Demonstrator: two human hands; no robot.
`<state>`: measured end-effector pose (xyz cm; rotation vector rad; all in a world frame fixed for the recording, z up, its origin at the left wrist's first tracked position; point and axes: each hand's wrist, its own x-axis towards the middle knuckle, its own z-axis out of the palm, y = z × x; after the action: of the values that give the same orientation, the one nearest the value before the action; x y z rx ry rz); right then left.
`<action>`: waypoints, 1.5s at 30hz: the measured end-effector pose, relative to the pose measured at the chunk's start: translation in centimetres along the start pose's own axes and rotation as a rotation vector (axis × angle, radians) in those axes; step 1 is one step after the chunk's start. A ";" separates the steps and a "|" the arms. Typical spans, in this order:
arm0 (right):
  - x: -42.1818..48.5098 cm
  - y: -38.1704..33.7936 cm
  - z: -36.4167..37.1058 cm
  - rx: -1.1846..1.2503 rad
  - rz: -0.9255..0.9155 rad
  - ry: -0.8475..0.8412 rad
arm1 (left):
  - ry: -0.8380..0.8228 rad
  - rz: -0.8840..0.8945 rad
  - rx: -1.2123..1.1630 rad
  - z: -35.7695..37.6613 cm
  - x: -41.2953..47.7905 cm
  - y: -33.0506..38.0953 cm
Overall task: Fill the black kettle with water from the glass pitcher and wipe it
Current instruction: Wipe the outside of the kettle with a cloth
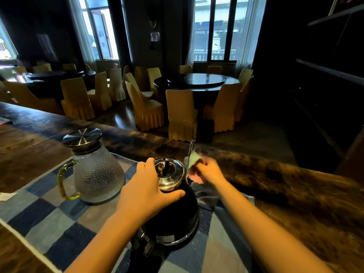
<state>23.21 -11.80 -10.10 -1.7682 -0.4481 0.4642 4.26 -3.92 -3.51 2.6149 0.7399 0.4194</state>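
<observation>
The black kettle [177, 217] stands on its base on a checked blue cloth, with a shiny metal lid [169, 172] on top. My left hand [145, 192] grips the kettle's upper body, just below the lid. My right hand [206, 172], blurred, holds a pale green and pink cloth [194, 157] against the thin spout [191, 149] behind the kettle. The glass pitcher [96, 174] with a metal lid and yellow handle stands upright to the left, apart from both hands.
The checked cloth [45, 219] covers part of a dark wooden counter [275, 184], whose far edge runs close behind the kettle. A white paper scrap [6, 196] lies at the left. Beyond the counter stand round tables and several covered chairs.
</observation>
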 end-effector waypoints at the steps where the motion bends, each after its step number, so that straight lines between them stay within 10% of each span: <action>1: -0.3 0.6 0.7 -0.017 -0.005 -0.029 | -0.002 -0.001 -0.003 0.0 0.0 0.0; 6: -2.0 2.0 1.7 -0.157 0.178 -0.195 | -0.001 -0.005 0.000 0.0 -0.1 0.1; 16: 1.0 -1.7 1.0 -0.200 -0.028 -0.068 | -0.010 -0.007 -0.002 -0.1 -0.1 0.1; 26: 0.3 -1.9 -1.0 0.034 0.166 -0.454 | -0.002 -0.001 -0.006 0.0 0.1 -0.1; 32: 0.1 1.3 2.3 -0.073 0.091 -0.142 | -0.004 -0.003 -0.013 0.0 0.0 -0.1; 45: 2.3 0.4 2.2 -0.098 0.042 -0.028 | 0.003 -0.009 -0.005 0.2 0.0 -0.1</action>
<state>23.98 -8.89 -11.15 -1.8707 -0.4606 0.5049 4.30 -3.88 -3.75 2.6055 0.7498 0.4221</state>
